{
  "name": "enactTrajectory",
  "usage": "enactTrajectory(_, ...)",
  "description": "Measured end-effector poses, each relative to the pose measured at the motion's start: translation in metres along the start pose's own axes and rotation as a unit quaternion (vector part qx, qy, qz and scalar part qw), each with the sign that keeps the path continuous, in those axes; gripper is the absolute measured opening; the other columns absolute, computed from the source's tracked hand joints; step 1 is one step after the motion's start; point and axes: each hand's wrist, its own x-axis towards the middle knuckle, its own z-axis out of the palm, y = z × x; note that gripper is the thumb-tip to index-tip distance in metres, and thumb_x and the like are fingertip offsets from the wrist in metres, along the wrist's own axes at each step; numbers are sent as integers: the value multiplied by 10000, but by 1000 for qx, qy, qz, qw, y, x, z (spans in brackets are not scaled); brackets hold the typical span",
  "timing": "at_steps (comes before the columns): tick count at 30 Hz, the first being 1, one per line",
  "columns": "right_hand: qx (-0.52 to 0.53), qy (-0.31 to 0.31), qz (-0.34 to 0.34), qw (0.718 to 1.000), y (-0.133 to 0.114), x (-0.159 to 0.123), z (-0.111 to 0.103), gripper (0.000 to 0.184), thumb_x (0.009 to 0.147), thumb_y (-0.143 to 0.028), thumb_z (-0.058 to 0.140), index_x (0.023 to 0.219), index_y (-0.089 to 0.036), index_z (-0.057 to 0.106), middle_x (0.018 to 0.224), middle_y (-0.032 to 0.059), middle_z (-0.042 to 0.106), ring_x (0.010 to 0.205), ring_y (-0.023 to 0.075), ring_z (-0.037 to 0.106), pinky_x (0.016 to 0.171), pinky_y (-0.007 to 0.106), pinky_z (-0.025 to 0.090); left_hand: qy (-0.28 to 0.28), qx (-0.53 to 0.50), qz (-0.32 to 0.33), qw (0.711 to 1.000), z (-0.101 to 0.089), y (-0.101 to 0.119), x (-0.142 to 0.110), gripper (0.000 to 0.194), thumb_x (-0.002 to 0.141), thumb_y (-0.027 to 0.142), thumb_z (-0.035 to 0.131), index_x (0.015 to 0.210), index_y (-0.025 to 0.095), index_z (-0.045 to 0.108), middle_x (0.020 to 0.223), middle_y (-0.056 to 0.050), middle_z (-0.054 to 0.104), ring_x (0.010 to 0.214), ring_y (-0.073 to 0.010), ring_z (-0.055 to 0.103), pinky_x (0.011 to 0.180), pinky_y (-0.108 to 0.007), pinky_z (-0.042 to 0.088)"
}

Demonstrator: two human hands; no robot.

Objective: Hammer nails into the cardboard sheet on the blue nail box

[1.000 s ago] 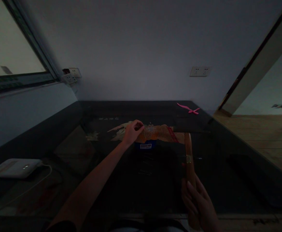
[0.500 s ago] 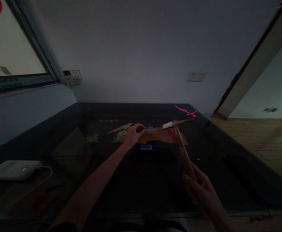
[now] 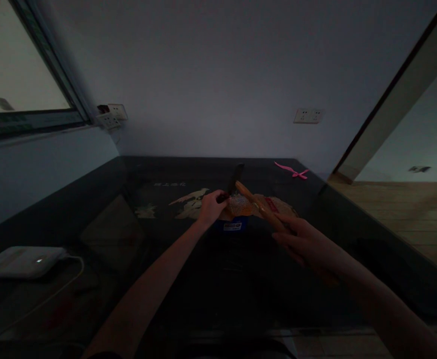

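My right hand (image 3: 303, 242) is wrapped round the wooden handle of a hammer (image 3: 258, 204). The hammer's dark head reaches over the middle of the work, just right of my left fingers. My left hand (image 3: 211, 207) is pinched at the left end of a torn piece of brown cardboard (image 3: 261, 203); what its fingertips hold is too small and dark to make out. A crumpled, clear plastic-like piece (image 3: 240, 203) lies on the cardboard beneath the hammer. Under the cardboard sits a blue box (image 3: 237, 224) with a white label, mostly covered from above.
The dark glossy table (image 3: 188, 279) carries a printed pale flower pattern. A white device (image 3: 24, 262) with a cable lies at the left, a pink ribbon (image 3: 291, 170) at the back right. A pale wall with sockets (image 3: 308, 115) stands behind.
The hammer has swung left and its head now hangs over the cardboard near my left fingers. My right hand has moved up and forward. My left hand keeps its pinch at the cardboard.
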Motion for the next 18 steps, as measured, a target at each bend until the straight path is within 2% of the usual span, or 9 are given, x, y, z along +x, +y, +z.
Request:
enactTrajectory(5,-40,15,5,999,-9,-7,-1,502,766,-273,562,1243,-142,475,570,-55,510,407,73,435,342,163,338,-6,4,-13,1000,-1,4,1,107,738,213,620,827,159,643,780,-34,687,709,-150,634,673,-260,489)
enactTrajectory(9,-52,-3,40,998,-9,-8,-1,484,780,-323,535,1224,-141,469,466,-90,434,339,79,386,309,174,301,-5,19,-16,1000,-2,5,1,125,729,223,633,830,152,650,793,-42,688,722,-158,633,678,-263,484)
enactTrajectory(13,-35,13,22,999,-3,-9,0,540,788,-345,532,1285,-176,405,466,-104,395,338,73,375,312,165,295,-5,-15,-25,1000,0,3,1,109,737,204,624,828,150,649,783,-41,685,707,-143,633,670,-244,487)
enactTrajectory(18,-43,-6,36,998,3,-9,0,438,778,-333,525,1167,-133,494,501,-85,425,355,70,383,320,172,310,-6,17,-30,999,-1,3,0,135,730,225,635,846,159,651,806,-46,688,731,-157,634,679,-263,487)
